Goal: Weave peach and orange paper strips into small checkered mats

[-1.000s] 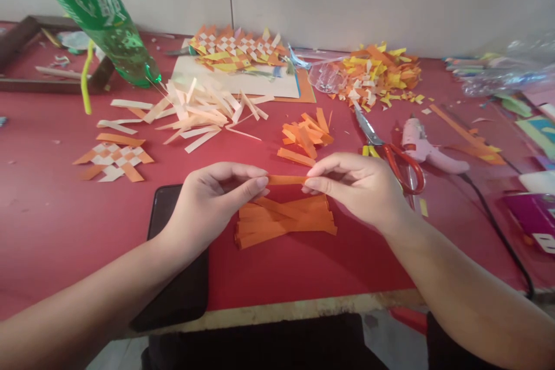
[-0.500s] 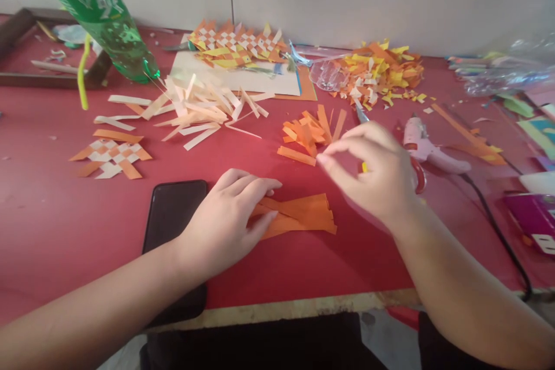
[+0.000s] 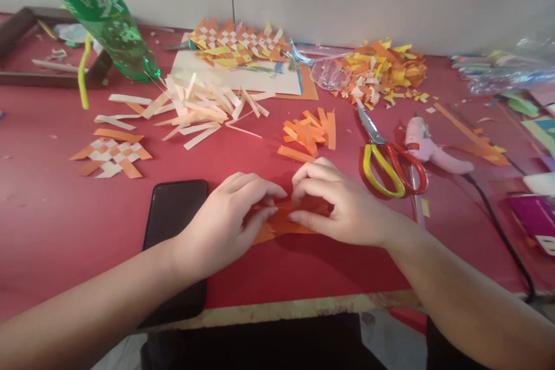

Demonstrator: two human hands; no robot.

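Observation:
Orange paper strips [image 3: 281, 224] lie in a loose bundle near the front of the red table, partly hidden under both hands. With curled fingers, my left hand [image 3: 229, 222] pinches the left part of the strips. Facing it, my right hand [image 3: 336, 202] has its thumb and fingers bent round the right part of the same strips. Just behind my fingers is a small pile of short orange folded strips [image 3: 307, 133]. A black phone [image 3: 176, 214] lies flat beside and partly under my left wrist.
Scissors [image 3: 384, 167] and a pink glue gun [image 3: 433, 147] with a black cord lie to the right. Cream strips [image 3: 199, 104] and a woven paper piece [image 3: 115, 153] lie left. Further back are a green bottle [image 3: 108, 23], woven paper fish [image 3: 238, 43] and orange-yellow scraps [image 3: 381, 72].
My right hand has moved left and down from beside the short orange strips onto the orange strips by my left hand, uncovering the scissors. The left hand has barely moved.

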